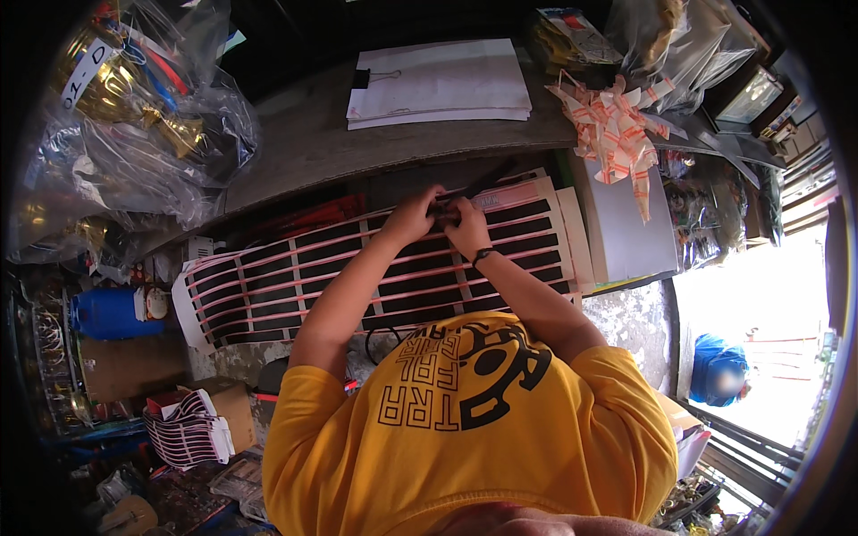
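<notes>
Pink sheet point(375, 268) of black rectangles, flat on counter.

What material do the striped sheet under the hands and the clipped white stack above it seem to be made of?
Striped sheet: probably thin paper or card with a matte finish; it lies flat and its left edge curls. White stack: paper, matte, with thin layered edges held by a black binder clip.

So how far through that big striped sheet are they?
Hard to say. Both hands, left hand and right hand, meet at the far edge of the black-and-pink striped sheet, pinching something small I can't make out. The sheet looks mostly whole. A similar striped pile lies at lower left.
</notes>
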Tool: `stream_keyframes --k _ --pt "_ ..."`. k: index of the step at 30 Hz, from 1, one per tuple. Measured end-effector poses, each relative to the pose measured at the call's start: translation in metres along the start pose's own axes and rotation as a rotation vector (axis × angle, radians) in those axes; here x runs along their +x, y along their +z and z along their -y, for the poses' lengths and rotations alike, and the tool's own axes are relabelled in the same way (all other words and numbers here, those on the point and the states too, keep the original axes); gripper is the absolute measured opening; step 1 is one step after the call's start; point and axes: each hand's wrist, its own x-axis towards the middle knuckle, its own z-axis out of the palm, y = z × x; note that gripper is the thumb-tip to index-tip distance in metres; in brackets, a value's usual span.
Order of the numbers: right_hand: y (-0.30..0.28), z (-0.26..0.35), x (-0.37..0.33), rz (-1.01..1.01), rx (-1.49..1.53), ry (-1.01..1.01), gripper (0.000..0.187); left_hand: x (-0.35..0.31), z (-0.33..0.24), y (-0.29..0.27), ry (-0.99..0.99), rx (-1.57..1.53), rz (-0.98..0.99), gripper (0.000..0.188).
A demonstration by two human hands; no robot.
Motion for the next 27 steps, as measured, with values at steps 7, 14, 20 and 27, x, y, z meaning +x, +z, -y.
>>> stream_keyframes --k 7,14,20,27 --pt "0.009 0.006 -0.002 -0.010 -0.162 -0.014 0.021 -0.008 0.006 0.010 -0.013 -0.040 -0.122 0.046" --pt "0.011 0.006 0.001 -0.021 -0.199 0.021 0.018 -0.008 0.010 0.005 -0.095 -0.121 -0.080 0.053" --pt "0.004 0.011 -0.001 -0.038 -0.135 0.041 0.020 -0.007 0.015 0.012 -0.167 -0.227 -0.060 0.055" --pt "0.002 0.015 -0.004 -0.044 -0.146 -0.035 0.021 -0.005 0.015 0.009 -0.158 -0.296 -0.066 0.055"
